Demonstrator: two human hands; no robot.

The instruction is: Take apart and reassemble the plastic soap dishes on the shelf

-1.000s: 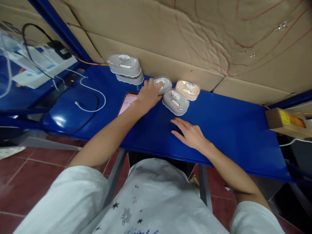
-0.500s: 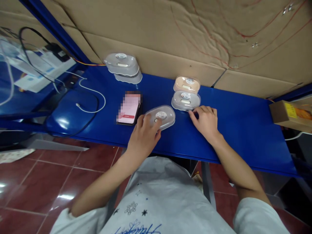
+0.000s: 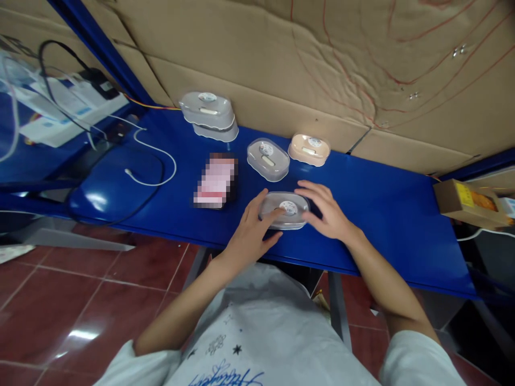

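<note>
A grey oval plastic case [image 3: 295, 220] with a clear lid and a round sticker lies near the table's front edge. My left hand [image 3: 254, 228] is curled round its left end, one finger across the lid and the thumb at the front. At the right end, my right hand [image 3: 328, 209] has its fingers apart, the thumb against or very close to the case. Behind them sits a second grey case [image 3: 277, 166], at an angle. A peach case [image 3: 309, 151] of the same shape stands to its right by the cardboard.
A phone with a blurred screen [image 3: 215, 182] lies left of the hands. Two stacked grey cases [image 3: 209, 115] stand at the back left. White and black cables [image 3: 155, 147] cross the blue table [image 3: 386, 214] on the left. An open cardboard box [image 3: 469, 206] is at the far right.
The case under my left hand has shifted right and nearer. One grey case now sits left of the peach one, not in front of it. My right hand has moved left to the nearer case.
</note>
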